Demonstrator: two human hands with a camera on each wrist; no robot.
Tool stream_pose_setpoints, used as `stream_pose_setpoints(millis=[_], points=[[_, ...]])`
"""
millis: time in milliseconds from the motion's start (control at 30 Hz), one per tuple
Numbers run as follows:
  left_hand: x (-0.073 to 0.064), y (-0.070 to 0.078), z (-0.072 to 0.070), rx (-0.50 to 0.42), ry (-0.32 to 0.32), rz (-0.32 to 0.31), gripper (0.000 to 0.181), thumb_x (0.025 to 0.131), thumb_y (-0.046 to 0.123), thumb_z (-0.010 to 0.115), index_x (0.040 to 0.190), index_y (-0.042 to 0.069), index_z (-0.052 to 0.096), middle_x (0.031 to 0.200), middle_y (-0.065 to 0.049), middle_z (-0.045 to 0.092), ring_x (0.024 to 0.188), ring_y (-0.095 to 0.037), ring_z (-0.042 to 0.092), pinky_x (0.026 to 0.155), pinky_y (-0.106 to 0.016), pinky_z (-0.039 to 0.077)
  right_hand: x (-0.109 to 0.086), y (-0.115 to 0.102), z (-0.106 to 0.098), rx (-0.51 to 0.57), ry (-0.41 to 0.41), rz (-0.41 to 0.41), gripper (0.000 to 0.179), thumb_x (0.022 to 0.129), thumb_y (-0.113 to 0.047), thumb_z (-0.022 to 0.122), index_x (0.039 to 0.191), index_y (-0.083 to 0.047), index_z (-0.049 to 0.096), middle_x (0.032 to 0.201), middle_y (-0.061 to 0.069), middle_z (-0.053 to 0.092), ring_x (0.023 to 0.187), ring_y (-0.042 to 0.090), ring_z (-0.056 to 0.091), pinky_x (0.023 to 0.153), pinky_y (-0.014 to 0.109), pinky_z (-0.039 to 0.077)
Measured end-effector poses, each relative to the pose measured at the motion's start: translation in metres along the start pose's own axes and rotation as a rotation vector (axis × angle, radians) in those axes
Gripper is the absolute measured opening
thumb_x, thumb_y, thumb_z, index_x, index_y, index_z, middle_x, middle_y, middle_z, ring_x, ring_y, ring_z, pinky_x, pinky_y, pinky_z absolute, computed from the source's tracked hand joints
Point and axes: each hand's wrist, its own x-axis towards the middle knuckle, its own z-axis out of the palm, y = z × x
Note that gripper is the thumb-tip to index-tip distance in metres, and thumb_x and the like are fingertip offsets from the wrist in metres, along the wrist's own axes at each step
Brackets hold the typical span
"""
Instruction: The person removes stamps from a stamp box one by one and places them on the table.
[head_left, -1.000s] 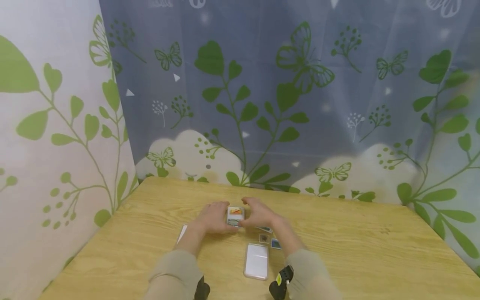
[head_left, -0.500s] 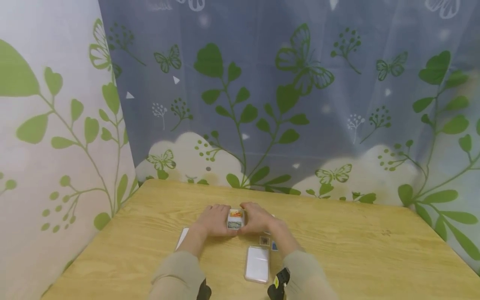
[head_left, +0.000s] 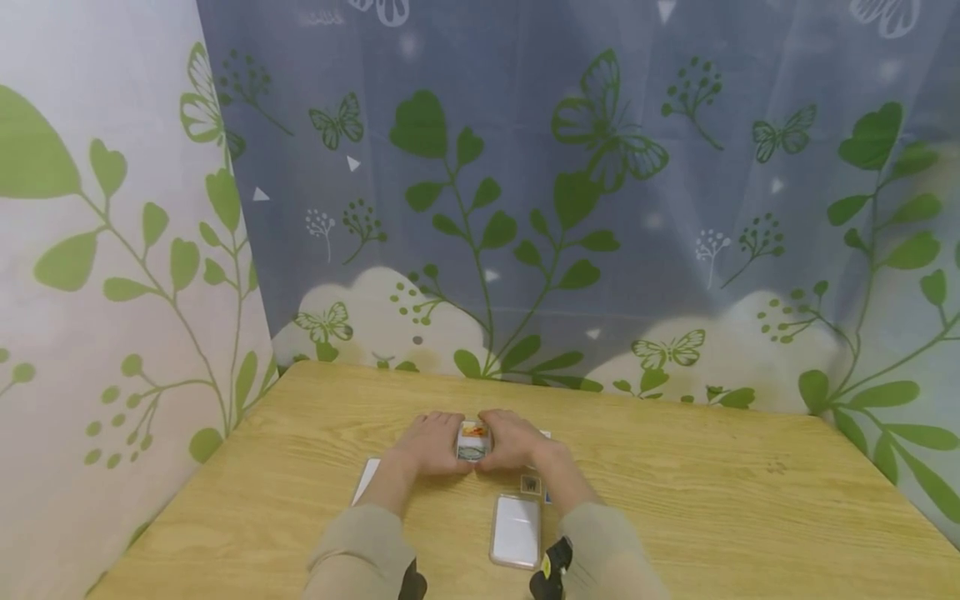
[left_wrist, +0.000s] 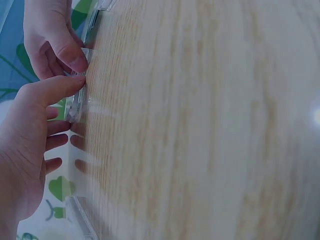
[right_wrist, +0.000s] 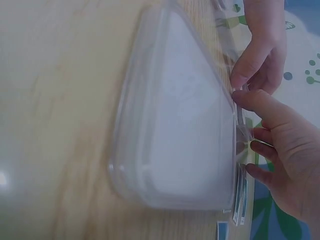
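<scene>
A small clear plastic case (head_left: pixel 472 442) lies on the table between both hands, with an orange picture and a grey-green picture, like stamps or small cards, showing through its top. My left hand (head_left: pixel 433 443) grips its left side, thumb at the near edge and fingers toward the far end. On the opposite side my right hand (head_left: pixel 516 442) holds it the same way. The two thumbs nearly meet at the front, as the left wrist view shows with the left hand (left_wrist: pixel 30 135) and right hand (left_wrist: pixel 52 35). The fingers hide the case's sides.
Nearer the body lies a clear box with a white inside (head_left: pixel 516 533), large in the right wrist view. A second white-faced box (head_left: pixel 366 481) is partly under the left forearm. A small brown stamp-like piece (head_left: pixel 530 484) and a blue one (head_left: pixel 548 497) lie by the right forearm.
The right hand's fingers, earlier raised and apart from the case, have come down and in against it. Both hands now sit closer together around the case, whose position barely changes.
</scene>
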Motion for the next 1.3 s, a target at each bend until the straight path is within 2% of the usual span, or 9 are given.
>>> stream_pose_setpoints(millis=[267, 667, 967, 1300], points=[[-0.0022, -0.001, 0.0022, 0.013, -0.007, -0.002, 0.075, 0.075, 0.047, 0.064, 0.132, 0.002, 0.044, 0.127, -0.013, 0.052, 0.118, -0.03, 0.046, 0.099, -0.048, 0.035, 0.0014, -0.0003, 0.004, -0.002, -0.012, -0.008, 0.081, 0.072, -0.036, 0.075, 0.136, 0.0, 0.04, 0.136, 0.014, 0.046, 0.124, 0.032, 0.042, 0.102, 0.043, 0.035], [-0.0018, 0.0023, -0.0042, 0.029, -0.017, -0.012, 0.076, 0.076, 0.046, 0.063, 0.134, 0.002, 0.042, 0.131, -0.013, 0.049, 0.122, -0.029, 0.043, 0.101, -0.047, 0.033, 0.0034, -0.0027, 0.0004, -0.016, -0.008, -0.015, 0.081, 0.072, -0.035, 0.077, 0.136, 0.0, 0.041, 0.137, 0.015, 0.045, 0.126, 0.031, 0.04, 0.104, 0.042, 0.033], [-0.0035, 0.0022, -0.0021, 0.012, -0.002, -0.005, 0.076, 0.073, 0.046, 0.064, 0.132, 0.003, 0.044, 0.124, -0.012, 0.054, 0.115, -0.029, 0.048, 0.097, -0.046, 0.037, 0.0037, 0.0002, 0.0024, -0.025, 0.015, -0.055, 0.078, 0.07, -0.034, 0.077, 0.132, 0.001, 0.045, 0.132, 0.015, 0.05, 0.121, 0.031, 0.045, 0.102, 0.041, 0.035], [-0.0035, 0.0023, -0.0038, 0.011, -0.018, 0.005, 0.077, 0.073, 0.045, 0.063, 0.133, 0.002, 0.043, 0.126, -0.012, 0.053, 0.117, -0.028, 0.047, 0.099, -0.047, 0.035, 0.0023, 0.0001, 0.0009, 0.024, 0.017, -0.049, 0.078, 0.07, -0.034, 0.078, 0.131, 0.001, 0.046, 0.129, 0.014, 0.052, 0.118, 0.029, 0.048, 0.1, 0.04, 0.038]])
